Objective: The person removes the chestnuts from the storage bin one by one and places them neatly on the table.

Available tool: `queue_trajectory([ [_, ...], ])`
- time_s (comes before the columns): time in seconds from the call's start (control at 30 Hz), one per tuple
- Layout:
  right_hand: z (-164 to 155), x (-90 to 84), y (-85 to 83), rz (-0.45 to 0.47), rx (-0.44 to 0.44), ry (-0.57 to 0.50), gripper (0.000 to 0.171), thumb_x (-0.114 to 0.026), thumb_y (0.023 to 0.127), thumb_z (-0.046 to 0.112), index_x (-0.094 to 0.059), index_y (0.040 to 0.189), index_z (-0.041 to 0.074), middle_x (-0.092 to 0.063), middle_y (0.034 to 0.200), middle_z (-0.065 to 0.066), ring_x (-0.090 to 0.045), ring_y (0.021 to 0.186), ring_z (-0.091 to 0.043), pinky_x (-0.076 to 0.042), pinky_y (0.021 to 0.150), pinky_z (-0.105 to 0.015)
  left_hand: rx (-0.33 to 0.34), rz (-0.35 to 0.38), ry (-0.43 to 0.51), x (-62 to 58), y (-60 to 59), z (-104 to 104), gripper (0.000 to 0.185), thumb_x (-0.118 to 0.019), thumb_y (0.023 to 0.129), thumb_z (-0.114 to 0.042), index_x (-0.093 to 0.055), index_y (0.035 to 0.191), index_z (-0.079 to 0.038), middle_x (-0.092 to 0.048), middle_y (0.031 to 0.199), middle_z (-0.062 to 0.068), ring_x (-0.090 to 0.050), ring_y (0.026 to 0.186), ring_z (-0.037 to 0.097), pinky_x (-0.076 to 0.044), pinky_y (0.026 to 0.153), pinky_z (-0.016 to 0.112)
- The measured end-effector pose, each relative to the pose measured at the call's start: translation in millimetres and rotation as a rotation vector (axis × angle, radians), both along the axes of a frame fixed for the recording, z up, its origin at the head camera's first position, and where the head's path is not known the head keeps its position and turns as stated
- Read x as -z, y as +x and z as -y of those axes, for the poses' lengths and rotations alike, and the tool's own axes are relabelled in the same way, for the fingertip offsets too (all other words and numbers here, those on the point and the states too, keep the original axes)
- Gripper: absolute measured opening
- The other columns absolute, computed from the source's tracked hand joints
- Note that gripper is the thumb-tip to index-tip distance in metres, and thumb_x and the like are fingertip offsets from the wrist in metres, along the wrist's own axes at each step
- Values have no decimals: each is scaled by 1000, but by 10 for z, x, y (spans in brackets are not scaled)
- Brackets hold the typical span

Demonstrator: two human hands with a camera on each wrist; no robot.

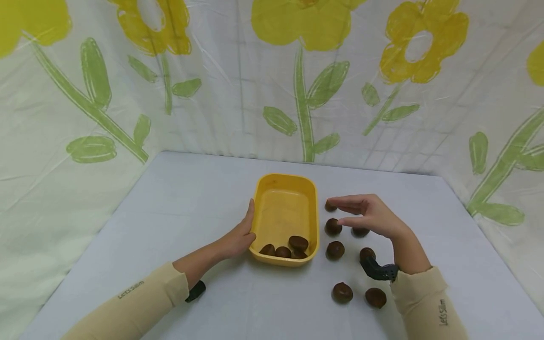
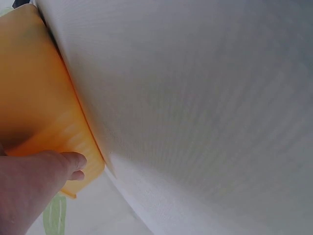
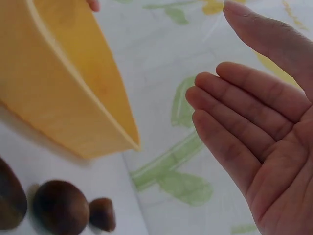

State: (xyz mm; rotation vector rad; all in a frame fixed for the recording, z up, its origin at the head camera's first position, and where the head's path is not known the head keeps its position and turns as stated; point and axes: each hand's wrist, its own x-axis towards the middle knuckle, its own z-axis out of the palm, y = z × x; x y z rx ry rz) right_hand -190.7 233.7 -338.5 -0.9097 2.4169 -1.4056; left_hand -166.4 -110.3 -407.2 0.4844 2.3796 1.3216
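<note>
A yellow plastic tray (image 1: 285, 215) lies on the table, with several brown chestnuts (image 1: 298, 243) gathered at its near end. Against the tray's left side rests my left hand (image 1: 238, 239), one finger stretched along the outer wall and the thumb right at the rim. In the left wrist view, fingertips (image 2: 78, 161) meet the tray's outer wall (image 2: 44, 88). My right hand (image 1: 374, 215) holds nothing; it hovers right of the tray, over loose chestnuts, fingers extended and thumb apart. The right wrist view shows its bare palm (image 3: 288, 166).
Several loose chestnuts (image 1: 335, 250) lie on the white table (image 1: 191, 198) right of the tray, two of them nearer the front (image 1: 342, 293). Behind the table hangs a white curtain (image 1: 221, 94) printed with yellow flowers. Black straps (image 1: 382, 271) sit at both wrists.
</note>
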Motion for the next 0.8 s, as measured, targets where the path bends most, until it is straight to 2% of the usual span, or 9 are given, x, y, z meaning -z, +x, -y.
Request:
queue_trajectory([
  [0.2, 195, -20, -75, 17, -18, 3, 49, -71, 80, 11, -57, 126, 1, -58, 128, -18, -59, 111, -2, -47, 93, -23, -2, -1, -5, -5, -2, -1, 84, -33, 86, 2, 25, 145, -12, 18, 156, 6, 9, 144, 18, -2, 116, 43],
  [0.33, 309, -50, -127, 18, -24, 3, 50, -72, 79, 14, -58, 125, 1, -59, 127, -17, -59, 113, -9, -47, 94, -31, -1, 1, 4, -12, 0, 1, 84, -34, 85, 2, 24, 145, -11, 18, 156, 6, 10, 144, 19, -2, 116, 43],
  [0.47, 428, -85, -180, 55, -39, -23, 50, -72, 78, 14, -58, 125, 1, -59, 127, -15, -58, 116, -18, -48, 93, -33, -1, 8, 14, -12, -4, 6, 85, -34, 85, 2, 24, 145, -12, 18, 156, 5, 10, 144, 18, -2, 116, 43],
  [0.6, 551, -100, -231, 96, -62, -44, 50, -73, 78, 14, -58, 124, -1, -59, 128, -16, -58, 117, -21, -49, 91, -31, -1, 10, 15, -2, -8, 2, 84, -34, 86, 2, 24, 145, -12, 17, 156, 6, 9, 144, 20, -2, 116, 44],
  [0.8, 744, -102, -288, 80, -82, -9, 50, -74, 77, 17, -60, 122, 2, -61, 126, -13, -59, 116, -22, -45, 97, -39, -12, 2, 14, 0, 1, -6, 83, -34, 86, 3, 22, 146, -11, 14, 157, 9, 6, 145, 24, -4, 116, 48],
])
